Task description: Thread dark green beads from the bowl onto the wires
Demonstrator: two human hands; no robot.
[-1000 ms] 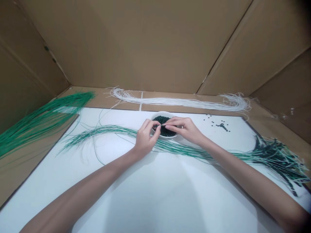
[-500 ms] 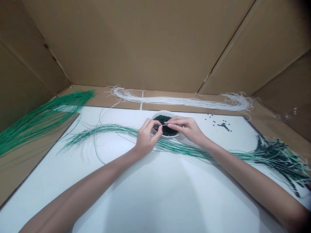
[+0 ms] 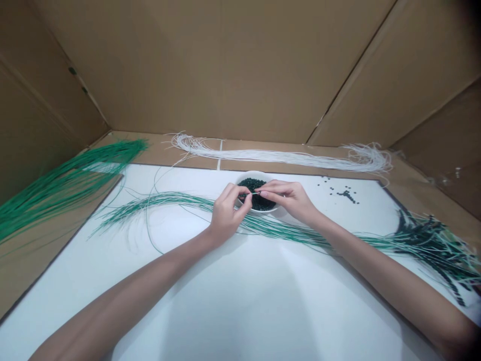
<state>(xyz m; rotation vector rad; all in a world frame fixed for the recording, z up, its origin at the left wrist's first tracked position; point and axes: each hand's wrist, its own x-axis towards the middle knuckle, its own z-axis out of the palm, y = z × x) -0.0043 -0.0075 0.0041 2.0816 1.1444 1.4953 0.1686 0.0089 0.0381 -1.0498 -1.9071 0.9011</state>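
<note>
Over a white bowl (image 3: 268,209) of small dark beads (image 3: 252,180), my two hands meet fingertip to fingertip. My left hand (image 3: 227,213) is closed in a pinch on a thin green and white cord (image 3: 255,193), a short length of which spans the gap to the other fingers. From the right, my right hand (image 3: 289,198) pinches the other end of that length. A small dark piece, perhaps a bead, shows at its fingertips, too small to be sure. Beneath both wrists runs a long bundle of green and white cords (image 3: 278,230).
Dark beaded ends (image 3: 432,245) of the bundle spread at the right. Loose beads (image 3: 347,194) lie scattered behind my right hand. White cords (image 3: 278,156) stretch along the back, and green cords (image 3: 75,175) lie at the left. Cardboard walls (image 3: 221,65) enclose the white board (image 3: 233,301).
Both hands keep nearly the same place and grip. Only the short length of cord between the fingertips looks slightly different, with more green showing beside the white.
</note>
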